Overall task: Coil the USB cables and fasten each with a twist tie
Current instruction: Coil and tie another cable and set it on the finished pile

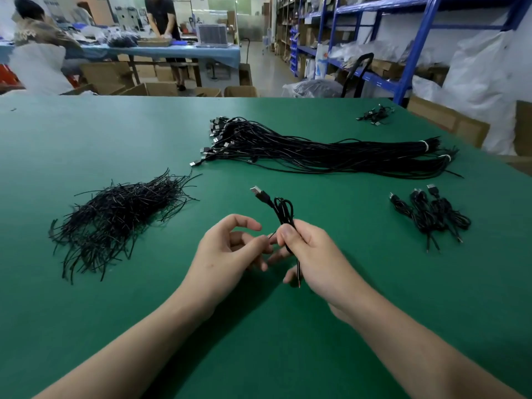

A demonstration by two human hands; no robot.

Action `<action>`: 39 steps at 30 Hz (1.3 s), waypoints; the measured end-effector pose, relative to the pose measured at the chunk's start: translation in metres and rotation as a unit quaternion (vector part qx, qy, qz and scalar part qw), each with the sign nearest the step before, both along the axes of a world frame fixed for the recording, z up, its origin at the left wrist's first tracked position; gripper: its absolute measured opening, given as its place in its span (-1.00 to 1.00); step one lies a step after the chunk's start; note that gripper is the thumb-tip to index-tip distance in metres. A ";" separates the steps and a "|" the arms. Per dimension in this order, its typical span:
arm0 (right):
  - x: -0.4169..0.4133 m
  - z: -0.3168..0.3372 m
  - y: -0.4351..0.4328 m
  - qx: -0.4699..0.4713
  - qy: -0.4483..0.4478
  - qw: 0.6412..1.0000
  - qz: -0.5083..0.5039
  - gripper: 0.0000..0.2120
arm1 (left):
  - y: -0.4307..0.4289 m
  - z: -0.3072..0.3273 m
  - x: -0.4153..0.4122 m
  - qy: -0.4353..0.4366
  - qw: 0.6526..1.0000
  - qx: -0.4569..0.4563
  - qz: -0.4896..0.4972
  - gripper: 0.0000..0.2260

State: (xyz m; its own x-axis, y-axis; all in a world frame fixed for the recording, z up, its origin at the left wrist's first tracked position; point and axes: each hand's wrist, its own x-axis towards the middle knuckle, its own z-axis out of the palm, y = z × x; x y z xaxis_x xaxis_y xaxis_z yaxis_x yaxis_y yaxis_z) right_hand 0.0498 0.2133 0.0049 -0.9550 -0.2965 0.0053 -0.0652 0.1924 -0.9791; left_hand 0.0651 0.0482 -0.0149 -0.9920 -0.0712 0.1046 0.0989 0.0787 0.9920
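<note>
Right hand [311, 254] grips a coiled USB cable [283, 210] upright above the green tabletop [144, 312], plug uppermost. Left hand [227, 251], fingers loosely curled, reaches a twist tie [272, 235] end beside the right thumb; whether it pinches it is unclear.

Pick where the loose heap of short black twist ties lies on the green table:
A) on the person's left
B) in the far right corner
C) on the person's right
A: the loose heap of short black twist ties lies on the green table on the person's left, while the small coiled black cables lie on the right.
</note>
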 end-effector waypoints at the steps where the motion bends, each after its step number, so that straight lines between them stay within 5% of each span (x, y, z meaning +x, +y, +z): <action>1: 0.001 -0.002 0.001 -0.006 0.006 1.000 -0.006 -0.72 | -0.001 -0.002 0.001 -0.001 1.000 -0.004 -0.005 -0.87; 19: -0.008 -0.021 0.003 -0.056 0.101 0.993 -0.039 -0.68 | -0.001 -0.006 0.003 0.041 0.997 0.020 -0.059 -0.79; 26: -0.003 -0.020 -0.002 -0.030 0.153 0.988 0.012 -0.71 | -0.003 -0.006 0.001 0.071 0.992 -0.059 -0.085 -0.76; 35: 0.007 -0.019 -0.008 -0.074 0.111 0.984 0.121 -0.74 | -0.012 -0.003 -0.001 0.064 0.991 0.066 -0.092 -0.70; 39: 0.006 -0.017 -0.005 -0.038 0.097 0.985 0.139 -0.75 | -0.011 -0.005 -0.003 0.061 0.989 0.135 -0.022 -0.88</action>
State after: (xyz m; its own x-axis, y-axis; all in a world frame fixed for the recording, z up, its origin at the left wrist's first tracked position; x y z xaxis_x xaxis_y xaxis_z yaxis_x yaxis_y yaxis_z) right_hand 0.0562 0.2082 -0.0122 -0.8155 -0.5388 0.2113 -0.2917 0.0672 -0.9542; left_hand 0.0617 0.0376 -0.0197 -0.9758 -0.0696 0.2075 0.2173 -0.1947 0.9565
